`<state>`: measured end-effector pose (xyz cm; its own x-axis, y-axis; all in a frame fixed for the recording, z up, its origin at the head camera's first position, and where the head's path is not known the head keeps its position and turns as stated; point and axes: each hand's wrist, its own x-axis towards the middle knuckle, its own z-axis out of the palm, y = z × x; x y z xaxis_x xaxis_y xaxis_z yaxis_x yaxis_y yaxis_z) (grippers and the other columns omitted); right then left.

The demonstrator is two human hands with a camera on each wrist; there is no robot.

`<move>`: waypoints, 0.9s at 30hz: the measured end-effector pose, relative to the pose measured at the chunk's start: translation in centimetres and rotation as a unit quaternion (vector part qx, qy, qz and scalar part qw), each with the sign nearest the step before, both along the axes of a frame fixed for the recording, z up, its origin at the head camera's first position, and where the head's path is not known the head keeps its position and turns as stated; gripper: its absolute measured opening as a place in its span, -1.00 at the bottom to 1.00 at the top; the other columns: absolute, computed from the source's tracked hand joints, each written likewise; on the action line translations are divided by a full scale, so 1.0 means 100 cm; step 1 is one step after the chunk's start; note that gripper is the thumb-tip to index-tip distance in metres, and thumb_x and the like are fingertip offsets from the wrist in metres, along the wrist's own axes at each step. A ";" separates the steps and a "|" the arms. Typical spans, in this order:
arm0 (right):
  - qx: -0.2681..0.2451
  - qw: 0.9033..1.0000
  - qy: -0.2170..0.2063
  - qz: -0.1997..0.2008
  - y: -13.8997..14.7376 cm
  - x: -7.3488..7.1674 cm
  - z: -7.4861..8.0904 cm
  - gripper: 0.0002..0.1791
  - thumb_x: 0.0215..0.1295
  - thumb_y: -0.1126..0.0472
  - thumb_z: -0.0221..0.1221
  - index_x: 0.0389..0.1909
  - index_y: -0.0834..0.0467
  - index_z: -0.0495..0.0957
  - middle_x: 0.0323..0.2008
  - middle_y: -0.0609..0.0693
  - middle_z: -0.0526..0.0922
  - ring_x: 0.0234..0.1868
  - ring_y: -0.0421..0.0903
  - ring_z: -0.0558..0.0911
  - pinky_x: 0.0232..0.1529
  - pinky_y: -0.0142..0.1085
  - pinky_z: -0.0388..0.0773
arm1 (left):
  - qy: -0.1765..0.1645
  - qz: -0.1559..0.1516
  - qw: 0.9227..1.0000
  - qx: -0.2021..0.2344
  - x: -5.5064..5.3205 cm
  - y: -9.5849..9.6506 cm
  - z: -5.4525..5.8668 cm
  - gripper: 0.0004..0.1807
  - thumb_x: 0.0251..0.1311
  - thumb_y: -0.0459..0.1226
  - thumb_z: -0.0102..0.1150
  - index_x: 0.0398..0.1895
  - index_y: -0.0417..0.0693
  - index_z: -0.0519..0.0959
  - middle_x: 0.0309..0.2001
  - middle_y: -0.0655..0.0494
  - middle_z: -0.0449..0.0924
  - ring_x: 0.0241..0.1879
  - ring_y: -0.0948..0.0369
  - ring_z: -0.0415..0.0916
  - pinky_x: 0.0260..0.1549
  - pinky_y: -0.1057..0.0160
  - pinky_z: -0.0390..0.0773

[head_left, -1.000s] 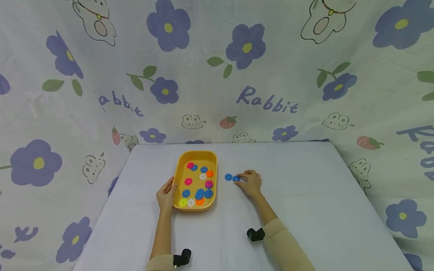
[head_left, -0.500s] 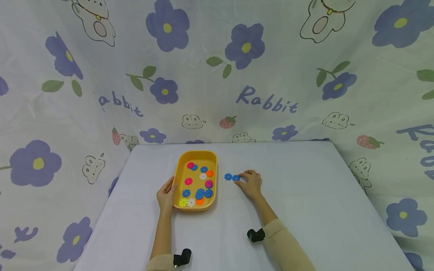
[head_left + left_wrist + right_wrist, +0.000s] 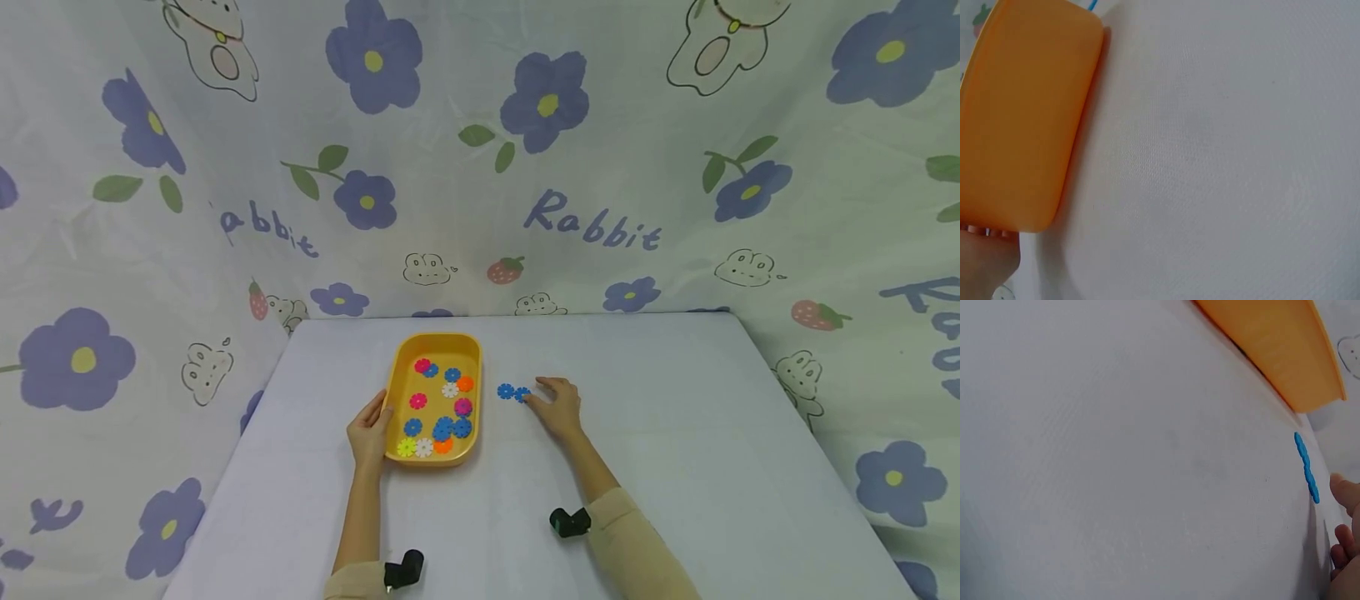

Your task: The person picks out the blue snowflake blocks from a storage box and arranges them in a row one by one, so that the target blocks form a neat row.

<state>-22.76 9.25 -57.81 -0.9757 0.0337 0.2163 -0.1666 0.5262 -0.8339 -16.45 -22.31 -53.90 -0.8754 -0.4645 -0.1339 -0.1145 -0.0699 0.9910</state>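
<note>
My left hand [image 3: 369,433] grips the left side of a yellow tray [image 3: 397,367]; in the left wrist view its fingers [image 3: 994,233] reach behind the tray's orange-looking wall [image 3: 1022,112]. Two blue flower-shaped discs, a left one [image 3: 506,391] and a right one [image 3: 522,395], lie end to end on the white tabletop, right of the tray. Beside the right disc is my right hand [image 3: 557,410], thumb and index finger spread apart. From the right wrist, the blue discs [image 3: 1306,467] appear edge-on as a thin strip, with a gap between them and the thumb [image 3: 1344,490].
Inside the tray lie several loose discs, among them a pink one [image 3: 417,401], a yellow one [image 3: 406,447], a white one [image 3: 423,447] and an orange one [image 3: 465,383]. A patterned cloth [image 3: 465,192] hangs behind the white table [image 3: 645,433].
My right thumb and index finger have spread and come off the right blue disc, which stays beside the other. The left hand and tray have stayed in place.
</note>
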 end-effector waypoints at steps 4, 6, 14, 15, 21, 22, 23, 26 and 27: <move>-0.069 0.997 0.020 0.002 -0.003 0.002 0.005 -0.51 0.05 0.26 0.35 0.01 0.36 0.54 -0.04 0.27 0.58 0.02 0.20 0.49 0.10 0.06 0.42 | 0.001 0.002 1.000 -0.003 0.000 0.000 0.000 -0.58 0.26 -0.40 0.08 0.20 -0.23 0.45 0.23 -0.14 0.41 0.24 0.05 0.34 -0.10 0.60 0.46; -0.102 0.994 0.026 0.012 -0.008 0.002 0.010 -0.51 0.06 0.28 0.35 0.03 0.39 0.52 -0.06 0.30 0.58 -0.02 0.21 0.51 0.04 0.04 0.47 | 0.000 0.004 1.000 -0.006 0.000 0.000 0.000 -0.58 0.25 -0.40 0.09 0.20 -0.23 0.45 0.22 -0.15 0.41 0.22 0.04 0.35 -0.12 0.60 0.47; -0.197 0.978 0.016 0.064 -0.044 -0.006 0.043 -0.57 0.10 0.36 0.31 0.00 0.44 0.52 -0.16 0.36 0.60 -0.16 0.18 0.60 -0.10 -0.32 0.62 | -0.003 0.007 1.000 -0.009 -0.001 0.000 -0.003 -0.58 0.24 -0.40 0.11 0.19 -0.23 0.46 0.21 -0.17 0.42 0.21 0.05 0.37 -0.14 0.61 0.48; -0.208 0.976 0.014 0.071 -0.049 -0.006 0.050 -0.58 0.10 0.39 0.30 -0.01 0.46 0.51 -0.17 0.38 0.60 -0.16 0.20 0.60 -0.10 -0.32 0.62 | -0.001 0.008 1.000 -0.007 -0.001 0.000 -0.003 -0.58 0.24 -0.41 0.11 0.19 -0.23 0.46 0.20 -0.16 0.43 0.21 0.05 0.37 -0.14 0.61 0.48; -0.223 0.969 -0.001 0.110 -0.073 -0.004 0.084 -0.61 0.12 0.48 0.24 -0.02 0.54 0.47 -0.13 0.46 0.57 -0.11 0.30 0.58 -0.08 -0.20 0.62 | 0.000 0.007 1.000 -0.007 -0.001 0.000 -0.004 -0.58 0.25 -0.41 0.10 0.19 -0.24 0.45 0.22 -0.15 0.42 0.22 0.04 0.35 -0.12 0.60 0.48; -0.220 0.969 -0.003 0.114 -0.077 -0.005 0.086 -0.61 0.13 0.47 0.23 -0.01 0.54 0.47 -0.12 0.46 0.56 -0.11 0.30 0.58 -0.07 -0.19 0.61 | -0.001 0.007 1.000 -0.007 -0.001 0.000 -0.005 -0.58 0.25 -0.41 0.10 0.19 -0.24 0.45 0.21 -0.15 0.42 0.22 0.04 0.35 -0.12 0.59 0.48; -0.218 0.969 -0.004 0.118 -0.080 -0.007 0.088 -0.60 0.14 0.46 0.24 -0.01 0.55 0.46 -0.12 0.46 0.56 -0.10 0.30 0.58 -0.07 -0.19 0.61 | -0.001 0.007 1.000 -0.008 -0.002 -0.001 -0.005 -0.58 0.25 -0.41 0.10 0.19 -0.24 0.45 0.21 -0.15 0.42 0.22 0.04 0.36 -0.11 0.59 0.48; -0.216 0.968 -0.014 0.124 -0.091 -0.014 0.088 -0.60 0.13 0.44 0.25 -0.02 0.54 0.47 -0.11 0.43 0.57 -0.10 0.27 0.59 -0.06 -0.18 0.61 | 0.000 0.007 1.000 -0.011 -0.002 -0.002 -0.005 -0.58 0.25 -0.41 0.10 0.19 -0.24 0.46 0.21 -0.14 0.42 0.22 0.04 0.36 -0.10 0.58 0.48; -0.210 0.970 -0.008 0.126 -0.095 -0.018 0.084 -0.61 0.15 0.42 0.25 -0.03 0.53 0.48 -0.11 0.41 0.59 -0.12 0.23 0.61 -0.08 -0.19 0.62 | 0.002 0.007 1.000 -0.012 -0.002 -0.002 -0.005 -0.58 0.25 -0.41 0.10 0.19 -0.24 0.46 0.21 -0.15 0.42 0.22 0.04 0.35 -0.10 0.58 0.47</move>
<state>-24.53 -0.28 -49.37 -0.9676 -0.1243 0.2199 -0.2311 0.0840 -0.9693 -16.62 -22.51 -54.43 -0.8693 -0.4796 -0.1194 -0.1103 -0.0473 0.9928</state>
